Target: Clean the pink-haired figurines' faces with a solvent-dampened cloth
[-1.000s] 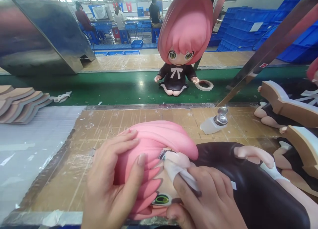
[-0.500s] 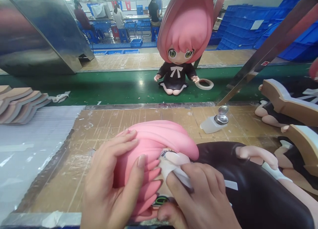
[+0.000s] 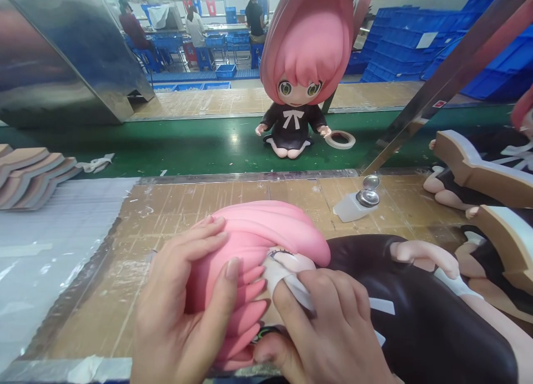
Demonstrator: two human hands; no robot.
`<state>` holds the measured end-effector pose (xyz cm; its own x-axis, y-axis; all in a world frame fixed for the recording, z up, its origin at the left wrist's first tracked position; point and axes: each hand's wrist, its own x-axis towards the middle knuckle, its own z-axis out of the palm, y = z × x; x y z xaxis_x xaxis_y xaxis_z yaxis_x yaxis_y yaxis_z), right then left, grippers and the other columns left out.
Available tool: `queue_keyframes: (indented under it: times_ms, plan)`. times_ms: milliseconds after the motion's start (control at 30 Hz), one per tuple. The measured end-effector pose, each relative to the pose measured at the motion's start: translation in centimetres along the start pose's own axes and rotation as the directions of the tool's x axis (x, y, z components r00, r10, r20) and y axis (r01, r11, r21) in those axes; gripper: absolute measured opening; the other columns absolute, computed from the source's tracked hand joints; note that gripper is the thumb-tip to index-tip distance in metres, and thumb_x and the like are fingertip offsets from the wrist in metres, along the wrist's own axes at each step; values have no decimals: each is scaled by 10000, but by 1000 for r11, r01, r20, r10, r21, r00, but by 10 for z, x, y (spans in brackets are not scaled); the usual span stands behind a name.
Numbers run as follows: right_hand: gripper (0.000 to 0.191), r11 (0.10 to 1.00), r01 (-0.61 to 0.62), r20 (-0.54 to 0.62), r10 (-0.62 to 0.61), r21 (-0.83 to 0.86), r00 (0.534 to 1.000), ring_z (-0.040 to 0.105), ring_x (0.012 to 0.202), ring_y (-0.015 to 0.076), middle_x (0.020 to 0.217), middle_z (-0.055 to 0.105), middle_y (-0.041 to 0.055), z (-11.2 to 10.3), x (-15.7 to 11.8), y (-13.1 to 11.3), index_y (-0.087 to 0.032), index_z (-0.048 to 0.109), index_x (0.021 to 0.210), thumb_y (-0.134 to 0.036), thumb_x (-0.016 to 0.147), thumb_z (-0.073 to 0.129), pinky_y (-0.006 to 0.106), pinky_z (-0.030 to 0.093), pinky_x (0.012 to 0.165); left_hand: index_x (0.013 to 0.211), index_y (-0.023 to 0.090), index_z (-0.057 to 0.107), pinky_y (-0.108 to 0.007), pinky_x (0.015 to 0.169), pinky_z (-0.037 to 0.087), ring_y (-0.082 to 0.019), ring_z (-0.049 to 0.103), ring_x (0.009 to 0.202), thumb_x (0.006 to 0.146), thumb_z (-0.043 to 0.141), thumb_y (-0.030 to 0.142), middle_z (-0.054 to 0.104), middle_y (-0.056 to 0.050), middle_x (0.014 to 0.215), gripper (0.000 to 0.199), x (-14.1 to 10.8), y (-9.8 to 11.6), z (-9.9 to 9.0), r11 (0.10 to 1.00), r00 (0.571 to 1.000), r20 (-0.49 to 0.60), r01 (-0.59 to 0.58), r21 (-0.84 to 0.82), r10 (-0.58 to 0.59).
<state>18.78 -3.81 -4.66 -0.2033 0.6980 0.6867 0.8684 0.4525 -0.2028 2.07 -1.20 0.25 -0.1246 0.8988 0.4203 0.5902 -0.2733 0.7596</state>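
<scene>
A large doll figure with pink hair and a black dress lies on its back before me, head to the left. My left hand grips the head, fingers stretched over the hair and thumb by the fringe. A white cloth is pinched in my right hand and pressed to the face beside the upper eye. My right thumb partly covers the lower, green eye.
Beyond the bench, a similar figure sits on a green belt beside a tape roll. A dispenser bottle with its lid up stands behind the lying figure. Foam pieces are stacked left; more figures lie right. People work far back.
My right hand and the cloth have shifted slightly over the face, and the right thumb hides more of the lower eye. My left hand keeps its hold; the whole view has moved a little.
</scene>
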Motion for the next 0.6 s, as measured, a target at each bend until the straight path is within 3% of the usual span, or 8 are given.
queue_keyframes:
  times_ms: [167, 367, 500, 600]
  plan:
    - [444, 992, 78, 99, -68, -102, 993, 519, 965, 276, 1023, 547, 127, -9, -3, 8, -160, 648, 1111, -472, 1063, 336, 424, 372, 879, 1084, 287, 687, -497, 1144, 460, -271, 630, 1245, 952, 632, 319, 684, -12, 1274, 146, -1, 5, 0, 998, 997, -35, 63, -9, -63]
    - [501, 1000, -10, -20, 10, -15, 1000, 493, 891, 256, 956, 545, 98, 1, -2, -1, -187, 649, 1066, -516, 1064, 271, 420, 365, 867, 1082, 288, 684, -531, 1171, 444, -291, 623, 1260, 947, 634, 347, 682, -17, 1281, 156, -3, 6, 5, 995, 994, -50, 97, -27, -98]
    - [431, 994, -15, 12, 16, -105, 1000, 515, 929, 267, 985, 566, 112, -2, -5, 5, -161, 630, 1090, -460, 1066, 320, 432, 373, 885, 1098, 283, 685, -549, 1158, 454, -298, 632, 1247, 950, 631, 348, 681, -30, 1296, 170, -1, 6, 3, 996, 996, -41, 83, -18, -84]
    - [422, 998, -43, 1, 44, -44, 999, 510, 908, 267, 988, 558, 116, -11, -6, 7, -153, 606, 1096, -464, 1067, 322, 433, 382, 848, 1158, 306, 673, -572, 1146, 448, -309, 614, 1271, 961, 608, 327, 659, -33, 1341, 209, -4, 2, -4, 999, 1000, -11, 12, 40, -12]
